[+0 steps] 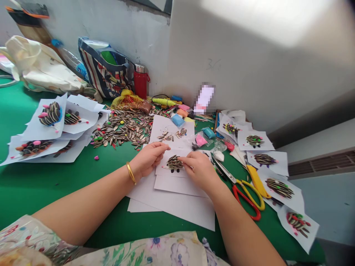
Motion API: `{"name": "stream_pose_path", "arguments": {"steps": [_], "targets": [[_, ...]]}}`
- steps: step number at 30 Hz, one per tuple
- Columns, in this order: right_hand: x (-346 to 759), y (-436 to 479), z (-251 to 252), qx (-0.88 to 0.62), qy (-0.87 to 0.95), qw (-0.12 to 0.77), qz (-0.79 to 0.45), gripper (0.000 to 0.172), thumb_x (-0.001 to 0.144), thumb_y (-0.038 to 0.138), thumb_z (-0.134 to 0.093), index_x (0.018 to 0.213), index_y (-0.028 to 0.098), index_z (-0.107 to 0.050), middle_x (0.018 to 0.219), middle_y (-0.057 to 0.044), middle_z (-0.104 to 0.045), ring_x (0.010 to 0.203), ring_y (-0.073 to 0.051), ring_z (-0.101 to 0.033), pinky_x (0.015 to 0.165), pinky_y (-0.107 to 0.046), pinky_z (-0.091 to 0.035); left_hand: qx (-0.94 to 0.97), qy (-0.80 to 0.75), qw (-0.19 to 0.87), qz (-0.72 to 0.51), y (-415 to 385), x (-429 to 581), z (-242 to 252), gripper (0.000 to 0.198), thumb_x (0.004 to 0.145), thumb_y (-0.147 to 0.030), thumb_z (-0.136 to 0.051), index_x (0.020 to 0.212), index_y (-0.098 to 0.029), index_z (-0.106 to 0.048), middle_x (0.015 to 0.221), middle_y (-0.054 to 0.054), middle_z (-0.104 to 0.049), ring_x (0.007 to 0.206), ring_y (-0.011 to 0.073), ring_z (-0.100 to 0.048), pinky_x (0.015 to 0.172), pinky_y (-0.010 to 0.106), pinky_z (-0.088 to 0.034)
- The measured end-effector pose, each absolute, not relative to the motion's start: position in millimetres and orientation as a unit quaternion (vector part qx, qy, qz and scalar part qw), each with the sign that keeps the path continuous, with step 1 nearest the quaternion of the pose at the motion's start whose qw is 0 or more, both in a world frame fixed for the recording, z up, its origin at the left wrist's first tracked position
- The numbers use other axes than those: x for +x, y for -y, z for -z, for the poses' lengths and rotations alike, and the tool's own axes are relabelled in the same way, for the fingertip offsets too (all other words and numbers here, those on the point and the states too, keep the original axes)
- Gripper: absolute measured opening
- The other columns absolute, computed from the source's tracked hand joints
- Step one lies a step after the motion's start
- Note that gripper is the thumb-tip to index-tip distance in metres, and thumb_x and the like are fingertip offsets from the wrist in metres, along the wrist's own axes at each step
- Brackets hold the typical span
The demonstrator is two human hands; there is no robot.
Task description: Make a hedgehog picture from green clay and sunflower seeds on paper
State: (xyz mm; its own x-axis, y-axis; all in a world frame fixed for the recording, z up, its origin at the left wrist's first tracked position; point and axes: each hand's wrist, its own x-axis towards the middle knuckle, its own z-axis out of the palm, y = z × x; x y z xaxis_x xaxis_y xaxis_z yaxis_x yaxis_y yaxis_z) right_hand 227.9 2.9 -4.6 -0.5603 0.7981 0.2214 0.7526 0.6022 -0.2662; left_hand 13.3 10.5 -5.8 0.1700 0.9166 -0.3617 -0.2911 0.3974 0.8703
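A small hedgehog figure (pixel 173 162) of striped sunflower seeds, with dark feet and a pale face, lies on a white paper card (pixel 163 171). My right hand (pixel 200 170) reaches over the card from the right, its fingers close together and the fingertips touching the seeds on the hedgehog's back. Whether a seed is between them is hidden. To the left of the figure, my left hand (pixel 151 157) is raised a little, thumb and forefinger pinched; anything in that pinch is too small to make out. Behind the card lies a drawing sheet (pixel 173 125) with loose seeds on it.
A heap of sunflower seeds (pixel 127 127) spreads behind my left hand. Scissors (pixel 238 184) lie beside my right forearm. Finished hedgehog cards (pixel 255 140) line the right edge, and more cards (pixel 41 123) are piled left. Clay packets (pixel 201 139), a red flask (pixel 141 81) and bags (pixel 104 70) stand behind.
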Motion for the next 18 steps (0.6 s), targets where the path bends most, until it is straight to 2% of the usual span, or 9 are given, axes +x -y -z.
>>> {"name": "stream_pose_path", "arguments": {"steps": [7,10,13,16,18], "targets": [[231,-4,-4,-0.51,0.835,0.199,-0.056,0.03,0.094,0.017,-0.047,0.112,0.02,-0.071,0.091,-0.007,-0.067,0.091,-0.021,-0.06,0.082,-0.034,-0.043,0.216,-0.408,0.744,-0.483,-13,9,2,0.019,0.088,-0.029,-0.06,0.082,-0.011,-0.064,0.06,-0.004,-0.04,0.042,0.0022,-0.031,0.033,0.012,-0.02],[231,-4,-3,-0.516,0.831,0.202,-0.056,0.03,0.093,0.017,-0.047,0.112,0.02,-0.07,0.093,-0.007,-0.067,0.092,-0.022,-0.06,0.083,-0.034,-0.043,0.122,-0.357,0.784,-0.493,-16,6,-2,0.032,0.095,-0.036,-0.048,0.086,-0.009,-0.064,0.065,0.0,-0.047,0.048,0.0046,-0.045,0.037,0.011,-0.035],[230,-4,-1,-0.513,0.832,0.205,-0.054,0.029,0.093,0.018,-0.048,0.111,0.02,-0.07,0.093,-0.007,-0.068,0.092,-0.022,-0.061,0.083,-0.034,-0.043,0.084,-0.332,0.797,-0.497,-18,3,-4,0.039,0.098,-0.039,-0.041,0.091,-0.009,-0.064,0.074,0.005,-0.056,0.061,0.0094,-0.058,0.052,0.018,-0.053],[229,-4,-1,-0.51,0.832,0.211,-0.05,0.028,0.093,0.018,-0.049,0.111,0.02,-0.071,0.093,-0.007,-0.068,0.092,-0.021,-0.061,0.084,-0.034,-0.043,0.089,-0.33,0.797,-0.498,-18,3,-3,0.033,0.097,-0.035,-0.044,0.093,-0.008,-0.064,0.079,0.007,-0.059,0.067,0.0114,-0.063,0.059,0.021,-0.057],[230,-5,-1,-0.511,0.831,0.216,-0.05,0.027,0.092,0.019,-0.05,0.11,0.02,-0.071,0.093,-0.006,-0.069,0.092,-0.021,-0.061,0.083,-0.033,-0.044,0.11,-0.339,0.788,-0.502,-18,4,-2,0.018,0.094,-0.024,-0.052,0.093,-0.01,-0.063,0.076,0.004,-0.059,0.061,0.008,-0.06,0.051,0.015,-0.052]]}}
